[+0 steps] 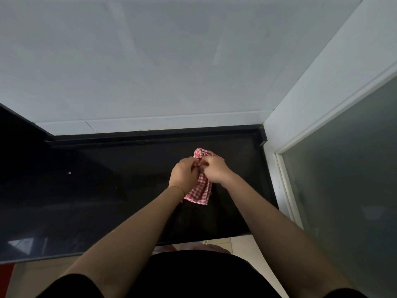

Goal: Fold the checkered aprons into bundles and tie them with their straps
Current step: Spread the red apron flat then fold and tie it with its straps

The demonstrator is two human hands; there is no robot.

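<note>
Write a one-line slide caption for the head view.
Both hands, left hand and right hand, pinch a folded red-checkered apron over a black countertop beside a white wall.

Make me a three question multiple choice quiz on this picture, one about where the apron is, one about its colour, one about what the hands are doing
1. Where is the apron bundle?
A. on the black counter
B. on the floor
C. hung on the wall

2. What colour is its check?
A. blue and white
B. red and white
C. green and yellow

3. What are the left hand and right hand doing?
A. resting flat and apart
B. both gripping the bundle at its middle
C. only one touches it

Answers: 1 A, the cloth lies on the dark countertop near the wall corner. 2 B, red and white squares show. 3 B, both hands' curled fingers meet on the cloth.
</note>
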